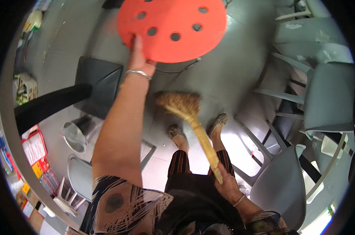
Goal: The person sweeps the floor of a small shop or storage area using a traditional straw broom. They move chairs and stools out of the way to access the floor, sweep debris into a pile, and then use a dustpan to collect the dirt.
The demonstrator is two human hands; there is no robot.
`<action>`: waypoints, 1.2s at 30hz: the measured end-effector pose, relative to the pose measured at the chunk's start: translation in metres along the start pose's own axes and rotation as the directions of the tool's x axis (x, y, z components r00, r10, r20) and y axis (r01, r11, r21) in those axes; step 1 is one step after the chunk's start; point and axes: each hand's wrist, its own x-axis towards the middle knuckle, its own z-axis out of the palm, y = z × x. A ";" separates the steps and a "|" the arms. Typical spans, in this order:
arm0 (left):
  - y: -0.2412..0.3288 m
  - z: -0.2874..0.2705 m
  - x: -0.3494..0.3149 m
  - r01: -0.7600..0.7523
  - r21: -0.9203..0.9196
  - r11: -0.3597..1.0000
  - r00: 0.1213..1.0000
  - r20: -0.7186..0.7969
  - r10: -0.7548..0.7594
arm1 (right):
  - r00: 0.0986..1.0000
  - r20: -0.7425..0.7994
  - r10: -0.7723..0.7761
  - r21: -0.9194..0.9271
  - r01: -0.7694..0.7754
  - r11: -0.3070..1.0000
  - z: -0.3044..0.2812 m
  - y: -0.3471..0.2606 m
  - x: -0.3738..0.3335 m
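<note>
My left hand [142, 58] reaches far forward and grips the near left rim of a round orange stool [169, 17]. Several round holes pierce the stool's seat; a thin curved metal piece shows below its edge, and the rest of its underside is hidden. In my right hand [228, 186], held low near my body, is the handle end of a short straw broom [203, 137]. Its brown bristle head points forward and left, over the grey floor ahead of my feet. I cannot tell if the bristles touch the floor.
Grey plastic chairs [279, 184] crowd the right side, some upside down. A dark square-topped stool or chair [101, 84] stands at left, near a lined waste bin [75, 135]. Red and yellow packages [34, 149] sit along the left edge. Grey floor [236, 74] lies between.
</note>
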 end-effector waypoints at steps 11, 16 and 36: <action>0.042 -0.127 -0.256 -0.124 0.967 0.223 0.989 0.103 0.102 | 0.991 0.134 -0.012 -0.099 0.025 0.995 0.012 -0.050 0.002; 0.103 -0.155 -0.395 0.080 0.997 -0.020 0.975 -0.073 0.210 | 0.933 0.017 -0.360 -0.247 0.353 0.902 0.022 -0.125 0.054; 0.129 -0.196 -0.772 0.221 0.894 -0.390 0.975 -0.207 0.077 | 0.915 0.047 -0.401 -0.562 0.356 0.747 0.070 -0.107 0.069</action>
